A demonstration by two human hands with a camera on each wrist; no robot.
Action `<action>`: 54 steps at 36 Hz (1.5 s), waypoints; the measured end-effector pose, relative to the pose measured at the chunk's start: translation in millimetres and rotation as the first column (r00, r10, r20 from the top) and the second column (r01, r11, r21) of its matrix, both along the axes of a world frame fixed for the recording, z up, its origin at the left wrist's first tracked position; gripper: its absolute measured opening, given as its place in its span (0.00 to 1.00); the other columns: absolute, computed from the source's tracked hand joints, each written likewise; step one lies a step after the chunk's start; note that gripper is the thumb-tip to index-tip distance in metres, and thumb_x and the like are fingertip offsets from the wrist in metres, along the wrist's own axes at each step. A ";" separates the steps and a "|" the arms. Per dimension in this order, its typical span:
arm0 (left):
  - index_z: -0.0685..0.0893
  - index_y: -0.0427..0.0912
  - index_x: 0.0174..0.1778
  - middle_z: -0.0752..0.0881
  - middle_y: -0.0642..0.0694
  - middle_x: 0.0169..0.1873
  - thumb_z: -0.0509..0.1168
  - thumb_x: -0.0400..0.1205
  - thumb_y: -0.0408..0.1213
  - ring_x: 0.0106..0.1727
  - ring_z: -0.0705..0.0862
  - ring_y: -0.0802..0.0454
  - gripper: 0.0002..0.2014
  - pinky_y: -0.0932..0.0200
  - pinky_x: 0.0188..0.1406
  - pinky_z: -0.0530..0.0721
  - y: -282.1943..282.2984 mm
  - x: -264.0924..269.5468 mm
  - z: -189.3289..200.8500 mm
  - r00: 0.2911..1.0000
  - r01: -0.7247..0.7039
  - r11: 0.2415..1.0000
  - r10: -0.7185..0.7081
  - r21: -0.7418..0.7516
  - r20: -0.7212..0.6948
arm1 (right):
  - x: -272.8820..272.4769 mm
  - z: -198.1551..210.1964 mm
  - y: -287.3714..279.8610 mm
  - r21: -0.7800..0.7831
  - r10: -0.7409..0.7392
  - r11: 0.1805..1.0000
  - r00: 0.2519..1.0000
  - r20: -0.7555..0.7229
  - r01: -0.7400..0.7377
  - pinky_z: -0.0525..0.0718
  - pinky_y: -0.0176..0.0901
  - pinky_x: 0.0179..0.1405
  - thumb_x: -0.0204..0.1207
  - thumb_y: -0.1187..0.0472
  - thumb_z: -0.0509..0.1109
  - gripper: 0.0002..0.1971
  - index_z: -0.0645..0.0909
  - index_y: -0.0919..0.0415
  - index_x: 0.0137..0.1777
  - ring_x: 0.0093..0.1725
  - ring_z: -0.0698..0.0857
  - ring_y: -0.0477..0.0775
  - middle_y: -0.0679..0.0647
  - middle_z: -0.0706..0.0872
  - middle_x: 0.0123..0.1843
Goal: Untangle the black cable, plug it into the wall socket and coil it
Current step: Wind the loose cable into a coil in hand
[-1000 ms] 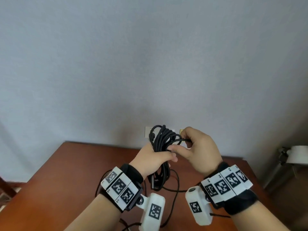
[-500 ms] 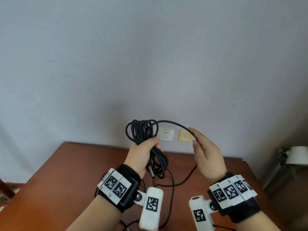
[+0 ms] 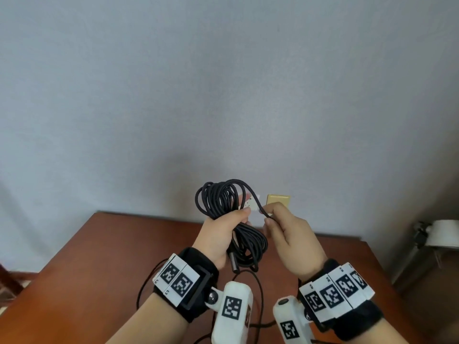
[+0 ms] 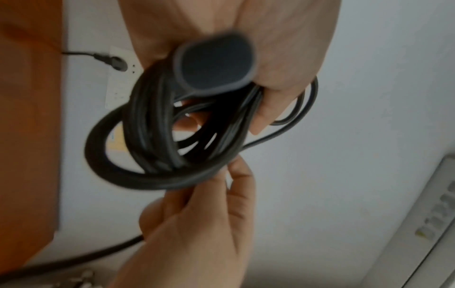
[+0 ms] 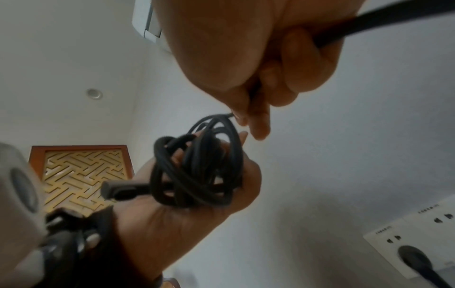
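Note:
My left hand (image 3: 223,232) grips a bundle of black cable (image 3: 223,202) loops held upright above the table, its fingers curled round the middle of the coil (image 4: 157,140). A black connector end (image 3: 234,263) hangs below that fist. My right hand (image 3: 285,234) pinches a single strand of the cable (image 3: 263,211) just right of the coil, close to the left thumb. In the right wrist view the black plug (image 5: 413,259) sits in the white wall socket (image 5: 384,239). The coil hides most of the socket in the head view.
A brown wooden table (image 3: 99,256) stands against the grey wall (image 3: 223,95). A yellow wall plate (image 3: 278,201) is beside the socket. Slack cable (image 3: 259,289) trails over the table under my wrists. A white object on a stand (image 3: 442,234) sits at the far right.
My right hand swung out to the right with a long strand, then came back in close to the coil, laying another loop on it. My left hand kept gripping the bundle.

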State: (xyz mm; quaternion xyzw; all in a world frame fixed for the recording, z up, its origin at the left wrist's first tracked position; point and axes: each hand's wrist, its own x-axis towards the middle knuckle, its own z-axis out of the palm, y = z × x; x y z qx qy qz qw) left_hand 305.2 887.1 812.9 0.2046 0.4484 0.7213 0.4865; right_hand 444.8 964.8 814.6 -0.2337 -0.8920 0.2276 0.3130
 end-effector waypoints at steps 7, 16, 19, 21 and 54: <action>0.87 0.38 0.56 0.82 0.37 0.37 0.73 0.73 0.35 0.37 0.83 0.43 0.15 0.52 0.42 0.83 -3.9 -2.5 3.3 0.989 0.106 0.991 -0.113 0.076 0.096 | -3.4 2.7 -3.3 -0.029 0.120 0.992 0.992 0.047 -0.119 0.83 0.45 0.49 0.80 0.60 0.58 0.13 0.83 0.51 0.57 0.47 0.86 0.44 0.45 0.89 0.46; 0.89 0.40 0.57 0.86 0.35 0.39 0.69 0.78 0.34 0.43 0.84 0.39 0.12 0.45 0.50 0.81 -9.6 3.0 5.2 0.992 0.127 0.992 -0.127 0.024 -0.003 | -2.6 10.0 0.3 0.028 0.204 0.977 0.960 0.192 -0.213 0.78 0.33 0.43 0.78 0.66 0.59 0.14 0.85 0.56 0.55 0.42 0.79 0.48 0.52 0.78 0.44; 0.90 0.45 0.57 0.87 0.36 0.45 0.65 0.81 0.32 0.45 0.84 0.40 0.12 0.48 0.48 0.82 -12.3 2.3 5.4 0.988 0.147 0.989 -0.146 -0.001 -0.052 | -2.9 7.8 -1.9 0.005 0.247 0.967 0.940 0.233 -0.256 0.76 0.32 0.43 0.79 0.64 0.59 0.13 0.85 0.59 0.55 0.43 0.79 0.49 0.52 0.76 0.45; 0.90 0.43 0.57 0.89 0.38 0.44 0.66 0.81 0.33 0.45 0.86 0.41 0.12 0.49 0.48 0.83 -13.5 2.4 7.6 0.981 0.178 0.984 -0.179 -0.020 -0.068 | -3.3 3.4 -1.5 0.012 0.254 0.965 0.949 0.188 -0.260 0.78 0.33 0.45 0.77 0.63 0.59 0.15 0.86 0.59 0.56 0.45 0.81 0.47 0.50 0.79 0.46; 0.83 0.40 0.30 0.82 0.52 0.19 0.70 0.80 0.34 0.18 0.77 0.55 0.11 0.59 0.28 0.74 -28.1 -25.7 29.7 0.940 -0.304 0.950 0.288 -0.067 -0.184 | 31.0 -21.9 22.9 -0.074 0.070 0.995 0.997 0.037 -0.067 0.80 0.36 0.44 0.76 0.57 0.67 0.05 0.80 0.43 0.45 0.43 0.83 0.43 0.40 0.85 0.42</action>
